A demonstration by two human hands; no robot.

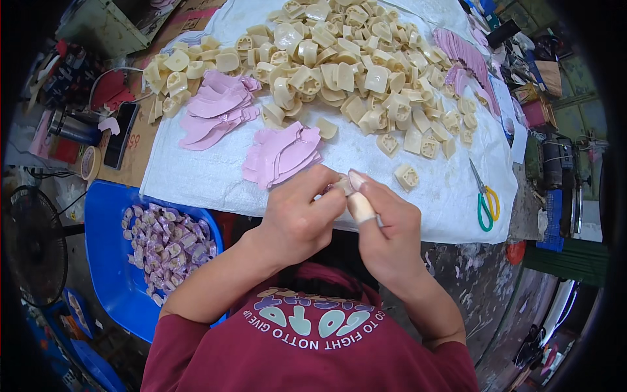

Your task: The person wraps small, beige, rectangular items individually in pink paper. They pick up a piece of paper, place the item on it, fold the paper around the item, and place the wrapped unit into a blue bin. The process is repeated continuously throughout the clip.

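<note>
Pinching a small cream plastic piece [342, 185] between them, the left hand [297, 219] and right hand [385, 225] meet just over the near edge of the table [457, 261]. The left hand's fingers close on the piece from the left; the right hand grips it from the other side, its taped fingertip [360, 207] pressing against it. Most of the piece is hidden by the fingers (only a pale, blocky corner shows).

Judging from the grip, the step in hand looks like fitting or wrapping this one piece, and the next move would call for a steady pinch and a small turn.

Just beyond the hands, on the white sheet [215, 176] covering the table, lies a stack of pink flat cutouts [282, 155], with a second stack [215, 111] toward the far left. A big heap of cream moulded pieces [346, 65] fills the far side, and one lone piece [406, 176] sits near the right hand. Green-handled scissors [484, 199] lie by the right edge. Off the left edge, a blue tub [108, 261] holds purple-wrapped pieces [168, 243].
</note>
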